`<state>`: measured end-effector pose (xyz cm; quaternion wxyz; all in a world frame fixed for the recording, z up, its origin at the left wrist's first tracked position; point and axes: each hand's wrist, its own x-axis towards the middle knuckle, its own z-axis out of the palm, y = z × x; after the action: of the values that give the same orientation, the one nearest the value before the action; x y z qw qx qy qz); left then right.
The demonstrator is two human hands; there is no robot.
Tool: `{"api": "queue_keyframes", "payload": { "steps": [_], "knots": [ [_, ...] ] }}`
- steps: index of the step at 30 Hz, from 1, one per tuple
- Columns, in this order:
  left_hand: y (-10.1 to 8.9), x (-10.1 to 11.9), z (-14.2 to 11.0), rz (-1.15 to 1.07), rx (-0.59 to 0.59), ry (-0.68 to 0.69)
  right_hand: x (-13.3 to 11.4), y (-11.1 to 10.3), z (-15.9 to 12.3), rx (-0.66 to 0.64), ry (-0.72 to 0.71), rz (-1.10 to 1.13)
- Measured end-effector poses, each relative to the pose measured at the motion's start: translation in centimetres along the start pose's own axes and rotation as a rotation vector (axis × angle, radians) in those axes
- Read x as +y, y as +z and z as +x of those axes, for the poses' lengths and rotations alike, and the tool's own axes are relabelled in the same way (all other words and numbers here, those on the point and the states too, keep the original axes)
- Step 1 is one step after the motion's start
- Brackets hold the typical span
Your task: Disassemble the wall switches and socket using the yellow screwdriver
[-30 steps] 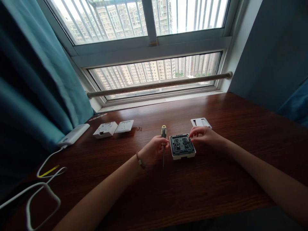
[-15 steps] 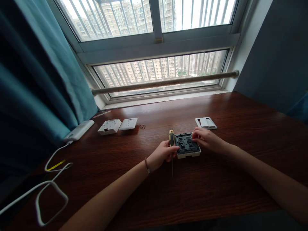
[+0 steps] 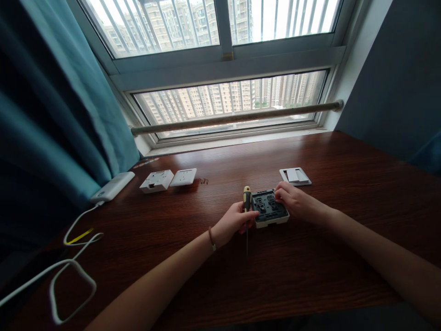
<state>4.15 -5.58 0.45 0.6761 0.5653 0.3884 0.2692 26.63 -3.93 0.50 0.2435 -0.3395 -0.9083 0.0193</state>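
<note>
A square wall switch module (image 3: 269, 208) with a dark inner face and a white rim lies on the dark wooden table (image 3: 310, 271). My left hand (image 3: 234, 221) is closed round a screwdriver (image 3: 246, 202) with a yellow and black handle, its thin shaft pointing toward me, and its fingers touch the module's left edge. My right hand (image 3: 294, 200) rests on the module's right side with its fingers curled and pinched at the dark face. What the fingertips pinch is too small to see.
A white switch cover plate (image 3: 295, 175) lies behind my right hand. Farther left are a white box part (image 3: 156, 180), a white faceplate (image 3: 184, 177), small screws (image 3: 204, 181), a white power bank (image 3: 113, 186) and its looping white cable (image 3: 70, 269). A teal curtain (image 3: 58, 119) hangs at left.
Between the oldest frame and half a second ago the view swung left. Both hands stayed on the switch module. Since then my left hand edged slightly closer to the module.
</note>
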Motion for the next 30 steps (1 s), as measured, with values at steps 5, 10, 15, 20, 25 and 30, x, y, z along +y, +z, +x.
{"api": "queue_keyframes", "payload": {
  "steps": [5,10,15,20,25,30],
  "knots": [
    [0.2,0.0,0.0,0.003,0.025,-0.003,-0.6,-1.3,-0.1,-0.086,-0.042,-0.110],
    [0.3,0.1,0.0,-0.010,0.033,-0.013,-1.2,-2.4,0.1,-0.150,-0.066,-0.251],
    [0.3,0.0,0.0,-0.006,0.034,-0.019,-1.1,-1.9,0.3,-0.165,-0.074,-0.319],
    [0.5,0.1,-0.1,0.022,0.056,-0.003,-0.8,-1.3,0.1,-0.159,-0.117,-0.395],
    [0.6,0.1,0.0,0.032,0.068,-0.001,-1.0,-1.4,0.1,-0.210,-0.218,-0.558],
    [0.4,-0.2,0.2,0.010,0.082,-0.003,-1.2,-1.5,0.2,-0.232,-0.261,-0.585]
  ]
}}
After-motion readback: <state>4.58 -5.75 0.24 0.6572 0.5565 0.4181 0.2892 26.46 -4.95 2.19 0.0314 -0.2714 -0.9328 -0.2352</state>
